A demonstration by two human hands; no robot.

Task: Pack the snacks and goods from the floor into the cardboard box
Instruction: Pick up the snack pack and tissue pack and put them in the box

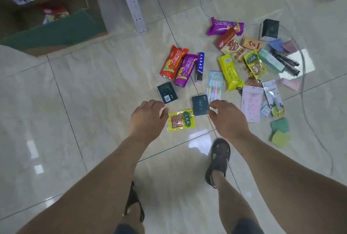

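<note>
Snack packets and small goods lie scattered on the tiled floor. My left hand (147,116) hovers with loosely curled fingers, empty, between a dark green booklet-like pack (167,92) and a yellow-green snack packet (181,120). My right hand (228,116) reaches down beside a second dark green pack (200,104), fingertips close to its right edge; whether they touch is unclear. An orange packet (171,62) and a purple packet (185,69) lie farther out. The cardboard box (56,33) stands at the upper left with a few packets inside.
A white metal shelf leg (134,3) stands beyond the pile. More packets, sponges and a toothbrush pack (214,85) spread to the right. A thin cable (308,102) curves across the floor there. My sandalled feet (218,160) stand below my hands.
</note>
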